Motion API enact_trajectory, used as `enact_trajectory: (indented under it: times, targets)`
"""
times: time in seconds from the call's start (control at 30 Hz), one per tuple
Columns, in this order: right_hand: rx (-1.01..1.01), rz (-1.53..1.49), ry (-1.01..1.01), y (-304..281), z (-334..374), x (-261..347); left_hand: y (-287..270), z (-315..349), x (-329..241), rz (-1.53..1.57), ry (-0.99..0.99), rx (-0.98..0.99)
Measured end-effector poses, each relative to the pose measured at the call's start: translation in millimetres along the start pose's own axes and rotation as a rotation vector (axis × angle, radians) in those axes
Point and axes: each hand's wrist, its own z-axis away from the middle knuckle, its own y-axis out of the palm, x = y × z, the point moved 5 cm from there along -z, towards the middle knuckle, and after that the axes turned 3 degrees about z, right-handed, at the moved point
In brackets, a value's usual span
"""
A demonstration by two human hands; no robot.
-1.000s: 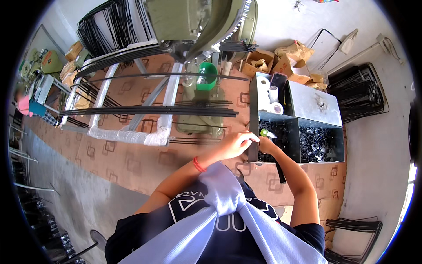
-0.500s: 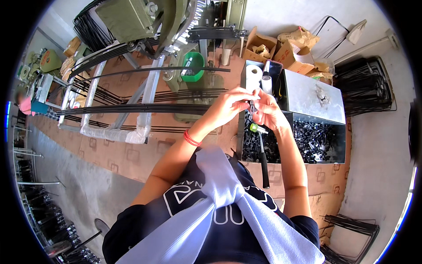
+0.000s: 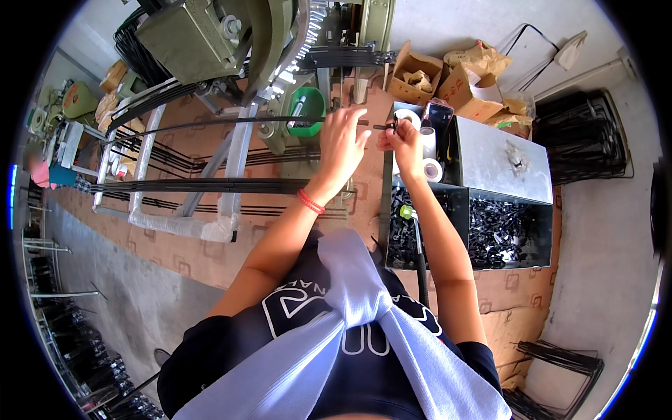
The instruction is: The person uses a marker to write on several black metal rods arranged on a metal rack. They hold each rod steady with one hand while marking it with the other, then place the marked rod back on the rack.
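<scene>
Now right hand (image 3: 404, 145) pinches piece (image 3: 394, 125); bin (image 3: 541, 238) holds black parts (image 3: 498, 227), rolls (image 3: 428, 141).

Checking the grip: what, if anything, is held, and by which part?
The right hand pinches a small dark part, exact spot unclear. Whether the left hand holds the rod can't be told.

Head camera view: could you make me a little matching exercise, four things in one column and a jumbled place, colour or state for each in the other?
Things
1. Bracelet
2. Small black part
3. Tub
4. Cloth on the person's chest

Descriptions
A. Green, left of the paper rolls
B. Pale bluish, tied in a knot
C. Red, around the left wrist
D. Held in the fingers of the right hand

Pairs: 1-C, 2-D, 3-A, 4-B
</scene>
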Motion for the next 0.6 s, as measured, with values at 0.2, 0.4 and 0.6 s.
enact_trajectory:
  times: [0.2, 0.4, 0.6]
  targets:
    - [-0.078, -0.028, 0.008, 14, -11, -14, 21, -13, 32, 0.064, 0.048, 0.191]
    - [-0.058, 0.11, -0.062, 10, -13, -11, 34, -20, 29, 0.175, 0.054, 0.281]
    - [-0.006, 1.163, -0.121, -32, 57, 25, 31, -20, 35, 0.202, 0.049, 0.331]
